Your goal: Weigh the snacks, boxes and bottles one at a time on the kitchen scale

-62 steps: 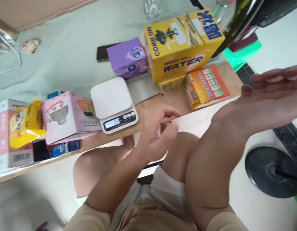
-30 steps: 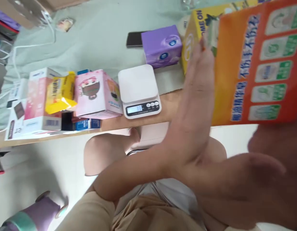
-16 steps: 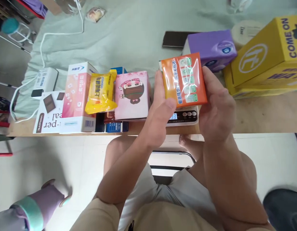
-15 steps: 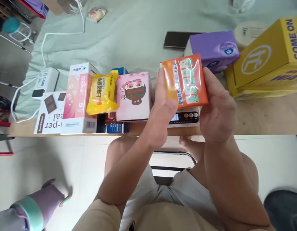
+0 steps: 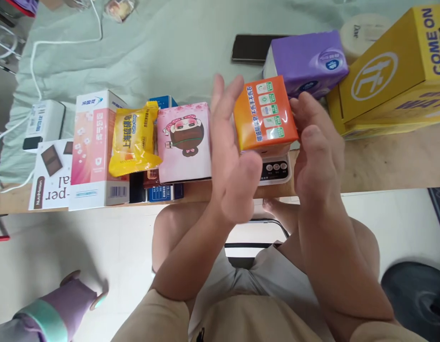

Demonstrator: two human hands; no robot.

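An orange pack [image 5: 265, 114] sits on the white scale [image 5: 276, 169] at the near edge of the wooden table [image 5: 384, 161], covering most of the platform; only the scale's button strip shows below it. The left hand [image 5: 231, 156] stands just left of the pack, palm flat and fingers spread upward – open, gripping nothing; whether its palm touches the pack's left side I cannot tell. The right hand [image 5: 318, 152] is just right of the pack, fingers loosely curled, fingertips [image 5: 299, 102] at or against the pack's right edge; it has no closed hold on it.

Left of the scale stands a pink box [image 5: 184, 142] with a cartoon face; against its left side leans a yellow packet [image 5: 133, 141], and further left a pink-and-white carton [image 5: 95, 149] and a flat white box [image 5: 51, 173] lie near the table edge; small blue boxes [image 5: 165, 192] sit under the pink box. Beyond the pack is a purple box [image 5: 307, 61], with a dark phone [image 5: 250, 48] lying on the pale green cloth [image 5: 152, 52] – further right, a big yellow carton [image 5: 398, 80] marked COME ON. A white charger [image 5: 43, 124] with its cable rests at the far left.
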